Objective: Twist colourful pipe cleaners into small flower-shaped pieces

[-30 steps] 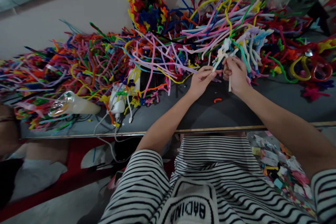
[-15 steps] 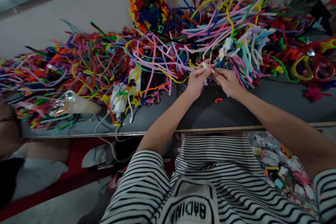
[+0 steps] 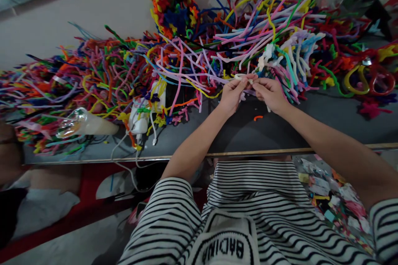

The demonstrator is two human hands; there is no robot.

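Between my two hands is a white pipe cleaner (image 3: pixel 239 76), bent into a small loop at its upper end. My left hand (image 3: pixel 232 93) pinches it between thumb and fingers. My right hand (image 3: pixel 268 92) is closed on the same pipe cleaner from the other side, and a pale end shows below its fingers. The fingertips of both hands nearly meet and hide the middle of the piece. Just beyond them lies a bunch of white and pastel pipe cleaners (image 3: pixel 292 60). A short orange piece (image 3: pixel 258 118) rests on the grey table below my hands.
A long heap of coloured pipe cleaners (image 3: pixel 108 70) runs along the wall. Scissors (image 3: pixel 357 80) with yellow and red handles lie at right. A cup-like plastic container (image 3: pixel 99 124) and a white charger (image 3: pixel 139 120) with cables stand at left. Another person's arm (image 3: pixel 9 149) shows at far left.
The white pipe cleaner's upper part has turned from upright to lying leftward over my left fingers. My hands have stayed in nearly the same place. The view has shifted slightly.
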